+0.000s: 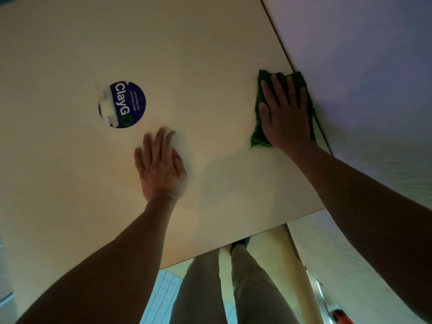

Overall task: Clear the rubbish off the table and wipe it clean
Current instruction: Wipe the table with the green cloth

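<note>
I see my right hand [286, 113] pressing a dark green cloth rag [259, 127] flat at the table's 3 o'clock edge, against the pale wall [362, 66], fingers [277, 88] straight and slightly spread. My left hand [161, 167] rests open on the smooth beige table [70, 160], fingers together, with a round blue sticker [124, 105] at its 11 o'clock.

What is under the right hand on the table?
A green cloth lies under the right hand, flat on the table by its right edge. Its edges show around the fingers; the middle of the cloth and the table beneath are covered.
</note>
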### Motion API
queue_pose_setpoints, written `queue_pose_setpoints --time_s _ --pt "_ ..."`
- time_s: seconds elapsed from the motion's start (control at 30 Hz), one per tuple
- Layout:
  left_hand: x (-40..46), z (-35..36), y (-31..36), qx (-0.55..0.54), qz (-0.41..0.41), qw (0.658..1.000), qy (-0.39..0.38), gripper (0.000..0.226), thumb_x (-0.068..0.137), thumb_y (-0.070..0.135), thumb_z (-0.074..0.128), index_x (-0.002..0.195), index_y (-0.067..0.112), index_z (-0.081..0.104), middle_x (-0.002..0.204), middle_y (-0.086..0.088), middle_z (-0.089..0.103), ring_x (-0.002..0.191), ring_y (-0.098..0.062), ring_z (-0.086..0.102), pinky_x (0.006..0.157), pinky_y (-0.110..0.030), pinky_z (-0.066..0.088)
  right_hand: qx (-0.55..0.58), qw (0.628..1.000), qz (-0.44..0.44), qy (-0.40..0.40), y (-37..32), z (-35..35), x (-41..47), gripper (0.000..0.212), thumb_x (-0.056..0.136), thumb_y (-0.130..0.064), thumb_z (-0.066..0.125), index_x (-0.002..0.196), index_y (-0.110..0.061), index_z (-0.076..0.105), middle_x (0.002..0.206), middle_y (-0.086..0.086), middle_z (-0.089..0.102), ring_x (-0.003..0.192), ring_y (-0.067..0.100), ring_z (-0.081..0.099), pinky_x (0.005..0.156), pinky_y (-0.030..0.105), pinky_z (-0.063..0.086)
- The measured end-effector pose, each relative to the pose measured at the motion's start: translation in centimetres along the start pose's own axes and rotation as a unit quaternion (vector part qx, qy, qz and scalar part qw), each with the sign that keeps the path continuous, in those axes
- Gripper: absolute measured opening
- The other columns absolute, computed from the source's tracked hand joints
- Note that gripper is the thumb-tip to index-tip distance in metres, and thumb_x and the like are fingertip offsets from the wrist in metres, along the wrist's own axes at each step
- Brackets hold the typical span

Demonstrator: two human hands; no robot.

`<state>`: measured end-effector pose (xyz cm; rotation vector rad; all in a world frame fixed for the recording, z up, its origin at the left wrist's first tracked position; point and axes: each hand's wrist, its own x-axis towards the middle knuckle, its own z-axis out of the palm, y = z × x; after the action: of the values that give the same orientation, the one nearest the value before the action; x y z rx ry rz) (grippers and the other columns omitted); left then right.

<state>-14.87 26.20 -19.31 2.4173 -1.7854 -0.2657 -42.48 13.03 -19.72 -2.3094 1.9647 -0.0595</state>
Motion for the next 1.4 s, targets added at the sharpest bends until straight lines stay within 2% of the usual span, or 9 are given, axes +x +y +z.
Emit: queue_pose_setpoints --time_s 0.33,0.47,0.57,0.63,0.7,0.8,0.9,1.13,1.4 --pt "0.1 -0.2 -0.2 0.020 0.015 1.000 -0.015 0.058 0.100 0.032 0.032 0.157 0.031 0.024 0.167 0.008 0.016 0.155 -0.026 0.008 0.123 -0.053 0.011 -0.005 1.000 0.001 0.004 -0.2 0.0 0.5 0.055 0.105 -0.042 0.020 0.156 -0.023 0.021 0.163 0.005 0.021 0.150 0.034 0.017 0.120 0.056 0.013" --pt "-0.2 -0.4 -0.1 0.026 0.014 0.999 -0.019 0.058 0.099 0.032 0.034 0.157 0.029 0.025 0.166 0.005 0.018 0.155 -0.027 0.009 0.122 -0.054 0.014 0.008 0.999 0.044 -0.013 -1.5 -0.1 0.1 0.057 0.105 -0.043 0.019 0.157 -0.021 0.017 0.164 0.007 0.018 0.150 0.036 0.014 0.119 0.060 0.010" --pt "0.6 -0.8 -0.6 0.028 0.030 0.999 0.002 0.054 0.097 0.031 0.041 0.151 0.027 0.037 0.160 0.003 0.033 0.149 -0.028 0.025 0.116 -0.053 0.024 0.019 0.995 0.091 -0.021 -4.8 0.0 -0.2 0.058 0.104 -0.044 0.017 0.157 -0.020 0.013 0.164 0.007 0.014 0.150 0.038 0.009 0.118 0.061 0.007" --pt "2.2 -1.1 -1.5 0.008 0.035 0.999 0.019 0.050 0.096 0.030 0.046 0.146 0.026 0.044 0.152 0.001 0.043 0.140 -0.028 0.038 0.109 -0.049 0.031 0.021 0.996 0.086 -0.032 -6.9 0.1 -1.1 0.058 0.104 -0.044 0.016 0.158 -0.021 0.012 0.165 0.007 0.012 0.151 0.037 0.008 0.118 0.061 0.007" --pt "5.0 -1.9 -2.9 -0.015 0.001 0.999 0.042 0.048 0.097 0.030 0.047 0.144 0.025 0.045 0.148 -0.001 0.046 0.134 -0.027 0.043 0.105 -0.047 0.034 0.011 0.997 0.064 -0.043 -9.1 0.2 -2.4 0.059 0.104 -0.044 0.017 0.158 -0.020 0.012 0.165 0.006 0.011 0.151 0.036 0.007 0.119 0.060 0.007" --pt "10.0 -3.5 -6.1 -0.036 -0.085 0.993 0.074 0.048 0.098 0.030 0.041 0.145 0.024 0.042 0.150 -0.004 0.044 0.136 -0.029 0.040 0.107 -0.049 0.033 -0.003 0.997 0.033 -0.064 -12.4 0.3 -3.7 0.060 0.104 -0.045 0.017 0.158 -0.021 0.009 0.165 0.005 0.008 0.151 0.036 0.003 0.119 0.060 0.006" --pt "14.3 -4.5 -10.5 -0.034 -0.153 0.986 0.059 0.048 0.101 0.033 0.037 0.148 0.023 0.037 0.155 -0.006 0.038 0.142 -0.033 0.034 0.112 -0.054 0.029 -0.012 0.997 -0.007 -0.079 -15.0 0.5 -2.6 0.061 0.103 -0.045 0.016 0.158 -0.021 0.008 0.166 0.006 0.007 0.151 0.038 0.001 0.118 0.061 0.006" --pt "16.0 -3.6 -13.2 -0.025 -0.193 0.981 0.019 0.054 0.106 0.040 0.018 0.158 0.024 0.018 0.167 -0.002 0.015 0.154 -0.029 0.005 0.124 -0.052 0.005 0.012 0.990 -0.109 -0.086 -24.0 1.2 4.5 0.059 0.103 -0.046 0.016 0.157 -0.024 0.013 0.165 0.004 0.010 0.151 0.037 0.004 0.118 0.061 0.006" --pt "16.0 -3.9 -13.3 -0.028 -0.192 0.981 0.013 0.054 0.106 0.042 0.015 0.158 0.027 0.017 0.167 -0.003 0.013 0.155 -0.028 0.002 0.123 -0.054 0.009 0.019 0.988 -0.137 -0.070 -31.3 2.3 13.0 0.056 0.104 -0.045 0.015 0.157 -0.026 0.014 0.165 0.002 0.011 0.151 0.037 0.005 0.117 0.062 0.008"
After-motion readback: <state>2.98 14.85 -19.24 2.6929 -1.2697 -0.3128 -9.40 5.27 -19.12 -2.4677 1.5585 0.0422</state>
